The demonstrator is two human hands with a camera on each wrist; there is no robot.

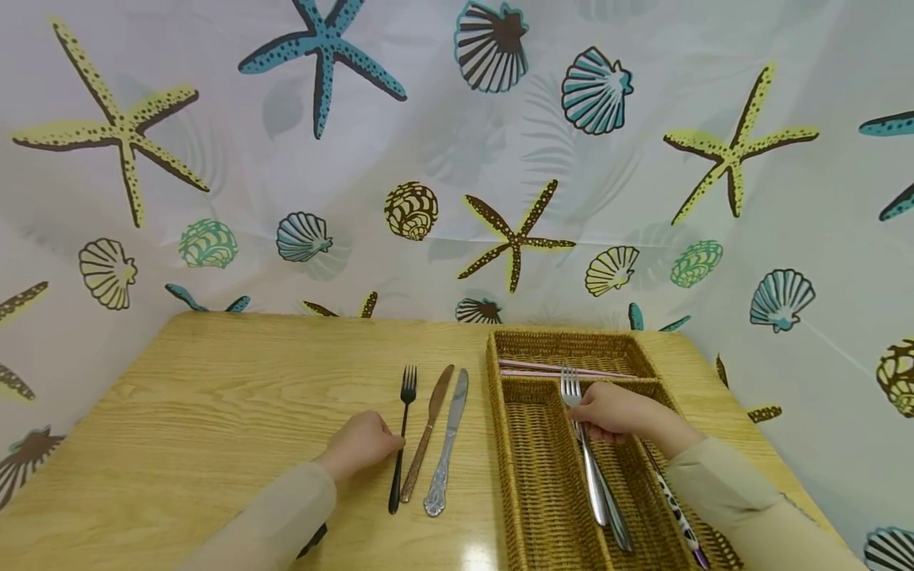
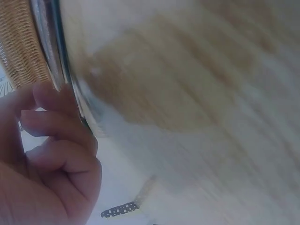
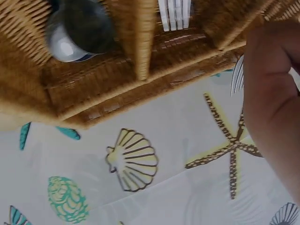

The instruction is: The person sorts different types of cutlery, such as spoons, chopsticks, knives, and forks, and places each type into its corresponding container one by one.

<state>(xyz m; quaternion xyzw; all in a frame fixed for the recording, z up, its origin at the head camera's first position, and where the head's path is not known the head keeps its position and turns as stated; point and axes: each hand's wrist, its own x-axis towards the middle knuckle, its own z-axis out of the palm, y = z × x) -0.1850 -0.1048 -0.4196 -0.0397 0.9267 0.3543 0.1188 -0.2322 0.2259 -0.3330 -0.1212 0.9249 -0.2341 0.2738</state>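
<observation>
From my remote seat I see the left hand (image 1: 362, 446) pinching a slim, all-black fork (image 1: 397, 475) by its handle, on the wooden table (image 1: 250, 381) left of the copper-coloured knife (image 1: 435, 406). The right hand (image 1: 616, 410) is clamped on a shiny silver fork (image 1: 571, 393), tines far, over the wicker basket (image 1: 502, 444) at right. Two handles run nearward; I can't tell which is its own. My left wrist view is blurred; the right one crops that hand.

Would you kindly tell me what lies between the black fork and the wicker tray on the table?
In the head view, a copper-coloured knife lies next to the black fork, then a silver knife nearer the wicker tray.
</observation>
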